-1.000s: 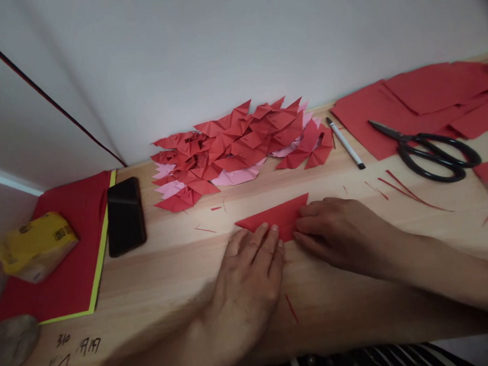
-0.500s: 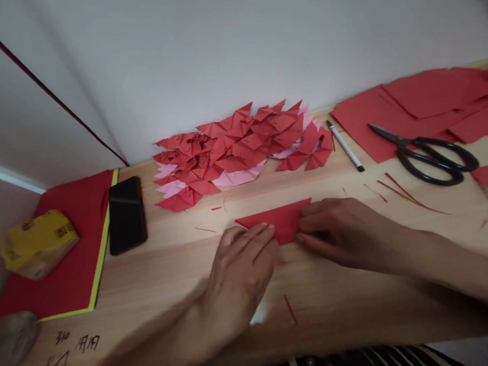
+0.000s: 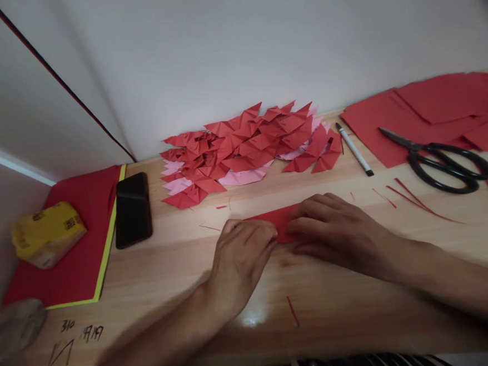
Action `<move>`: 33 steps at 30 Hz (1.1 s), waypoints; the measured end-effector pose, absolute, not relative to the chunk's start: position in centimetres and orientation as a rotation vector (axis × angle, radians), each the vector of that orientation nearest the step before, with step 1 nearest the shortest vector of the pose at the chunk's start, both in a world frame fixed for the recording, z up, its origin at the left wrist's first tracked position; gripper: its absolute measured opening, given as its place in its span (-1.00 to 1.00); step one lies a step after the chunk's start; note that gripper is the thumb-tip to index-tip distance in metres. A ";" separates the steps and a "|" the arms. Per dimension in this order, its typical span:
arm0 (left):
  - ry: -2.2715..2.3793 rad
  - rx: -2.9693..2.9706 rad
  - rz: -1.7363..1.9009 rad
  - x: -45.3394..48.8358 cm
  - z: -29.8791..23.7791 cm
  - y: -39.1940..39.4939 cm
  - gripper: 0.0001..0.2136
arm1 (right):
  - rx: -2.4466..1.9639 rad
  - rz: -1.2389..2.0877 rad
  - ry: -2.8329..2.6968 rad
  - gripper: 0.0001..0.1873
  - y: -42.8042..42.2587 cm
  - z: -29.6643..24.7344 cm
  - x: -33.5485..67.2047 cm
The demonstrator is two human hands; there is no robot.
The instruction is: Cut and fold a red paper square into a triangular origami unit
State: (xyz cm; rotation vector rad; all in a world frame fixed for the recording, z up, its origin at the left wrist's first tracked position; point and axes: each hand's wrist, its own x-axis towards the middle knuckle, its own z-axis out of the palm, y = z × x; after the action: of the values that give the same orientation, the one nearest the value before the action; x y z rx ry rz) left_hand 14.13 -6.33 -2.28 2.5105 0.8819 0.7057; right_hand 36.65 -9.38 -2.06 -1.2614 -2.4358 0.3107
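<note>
A folded strip of red paper (image 3: 280, 216) lies on the wooden table in front of me, largely covered by my hands. My left hand (image 3: 244, 250) has its fingers curled together on the strip's left part, gripping it near the lower edge. Over the right end rests my right hand (image 3: 326, 224), with bent fingers on the paper and the thumb along its lower edge. Behind the strip is a pile of folded red and pink paper pieces (image 3: 241, 147).
Black-handled scissors (image 3: 443, 160) and a white marker (image 3: 353, 148) lie right, by red paper sheets (image 3: 434, 100). Left are a black phone (image 3: 133, 210) and a yellow packet (image 3: 49, 233) on a red, yellow-edged sheet (image 3: 75, 281). Thin red offcuts (image 3: 421, 201) are scattered about.
My left hand's fingers, stretched flat on the paper before, are now curled in. My right hand has shifted slightly left over the strip. The whole view has moved a little.
</note>
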 end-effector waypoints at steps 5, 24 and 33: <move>0.910 2.489 0.739 14.4 -2.2 -6.1 -0.90 | -1.290 0.330 -2.332 -0.84 -9.2 -2.6 36.9; 0.905 2.594 0.660 14.0 -2.8 -6.6 -0.88 | -1.509 0.373 -2.190 -0.75 -9.1 -2.6 36.2; 0.852 2.842 0.696 14.2 -2.0 -6.5 -0.82 | -1.592 0.181 -2.266 -0.74 -8.9 -3.1 35.9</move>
State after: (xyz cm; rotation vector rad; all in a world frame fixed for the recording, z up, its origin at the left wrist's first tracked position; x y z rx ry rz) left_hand 14.16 -6.55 -2.00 2.8417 0.8516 0.6963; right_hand 35.91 -8.87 -3.07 -1.5922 -2.2658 0.1813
